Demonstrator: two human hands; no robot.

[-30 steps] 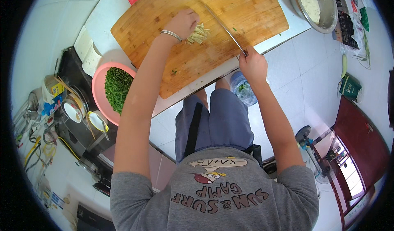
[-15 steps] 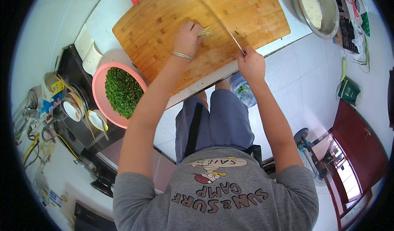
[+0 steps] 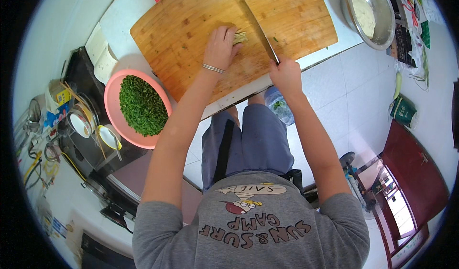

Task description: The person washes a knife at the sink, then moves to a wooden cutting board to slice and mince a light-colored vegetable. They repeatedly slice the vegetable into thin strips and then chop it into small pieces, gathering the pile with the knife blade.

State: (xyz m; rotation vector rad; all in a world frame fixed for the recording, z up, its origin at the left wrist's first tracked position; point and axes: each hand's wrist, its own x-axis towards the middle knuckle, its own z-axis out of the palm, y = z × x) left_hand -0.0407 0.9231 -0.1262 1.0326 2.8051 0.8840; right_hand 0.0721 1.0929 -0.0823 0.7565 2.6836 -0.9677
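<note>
White counter runs under a big wooden cutting board [image 3: 201, 30], with pale floor tiles below it and a dark red chair [image 3: 416, 168] off to my right. Seen from my head, my left hand [image 3: 220, 46] presses down on a small bunch of green stalks [image 3: 240, 37] near the middle of the board, fingers curled over it and closed around the bunch, a thin bangle at the wrist. My right hand [image 3: 286, 75] is wrapped tight round the handle of a knife [image 3: 258, 27] at the board's near edge, its long blade angled away from me and resting just beside the stalks, against my left fingertips. I judge the stalks to be light, soft and a little springy, likely to roll or splay, so they are best pinned from above close to the cut with the fingertips tucked back. Both forearms reach straight forward from my grey shirt, the left one stretched further than the right. Left of the board sits a pink bowl [image 3: 112, 94] heaped with finely chopped greens [image 3: 141, 104]; a metal bowl [image 3: 382, 27] stands at the far right corner.
</note>
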